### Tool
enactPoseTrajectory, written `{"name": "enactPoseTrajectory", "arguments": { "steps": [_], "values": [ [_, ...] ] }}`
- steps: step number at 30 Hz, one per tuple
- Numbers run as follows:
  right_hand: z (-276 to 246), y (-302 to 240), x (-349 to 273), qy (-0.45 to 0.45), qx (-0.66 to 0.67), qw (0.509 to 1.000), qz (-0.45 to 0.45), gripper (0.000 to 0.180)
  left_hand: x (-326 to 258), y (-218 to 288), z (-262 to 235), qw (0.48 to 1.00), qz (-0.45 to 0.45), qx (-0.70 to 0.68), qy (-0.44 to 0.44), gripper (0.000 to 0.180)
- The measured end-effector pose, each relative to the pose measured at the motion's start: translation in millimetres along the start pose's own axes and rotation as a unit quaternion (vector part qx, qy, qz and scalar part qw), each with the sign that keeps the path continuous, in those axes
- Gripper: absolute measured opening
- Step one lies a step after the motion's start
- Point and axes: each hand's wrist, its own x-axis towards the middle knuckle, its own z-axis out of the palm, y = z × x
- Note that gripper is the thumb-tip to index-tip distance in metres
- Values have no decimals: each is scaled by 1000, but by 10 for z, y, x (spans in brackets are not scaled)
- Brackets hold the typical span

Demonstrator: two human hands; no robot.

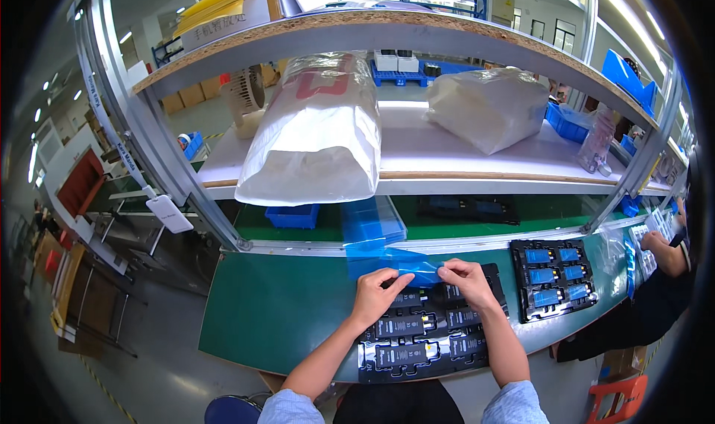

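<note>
A black tray (pixel 387 364) with several dark rectangular parts lies on the green bench (pixel 268 312) right in front of me. My left hand (pixel 376 296) rests on the tray's far left part, its fingers pinching the edge of a blue plastic film (pixel 395 264). On the tray's far right part, my right hand (pixel 468 282) pinches the same film. The film runs from my fingers up toward the shelf edge.
A second black tray (pixel 555 279) of blue-topped parts lies to the right. Another person's hand (pixel 655 241) works at the far right. Two large white plastic bags (pixel 320 133) (pixel 488 107) sit on the shelf above. A blue bin (pixel 293 215) stands behind.
</note>
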Motion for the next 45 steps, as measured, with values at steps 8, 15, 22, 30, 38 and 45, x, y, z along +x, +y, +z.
{"name": "enactPoseTrajectory", "arguments": {
  "steps": [8, 15, 22, 30, 38, 45],
  "values": [
    [27, -105, 1, 187, 40, 973, -132, 16, 103, 33, -265, 951, 215, 202, 92, 29],
    [-14, -147, -223, 105, 65, 991, 51, 17, 119, 242, -972, 878, 188, 431, 92, 10],
    [477, 90, -168, 7, 60, 990, 128, 20, -203, 19, -836, 879, 157, 426, -144, 12],
    [595, 186, -203, 68, 8, 990, 125, 23, -295, -156, -777, 904, 126, 352, -206, 15],
    [667, 188, -212, 74, -44, 988, 125, 21, -298, -165, -799, 916, 94, 330, -207, 17],
    [680, 185, -218, 75, -69, 987, 126, 21, -288, -149, -793, 919, 89, 325, -204, 17]
  ]
}}
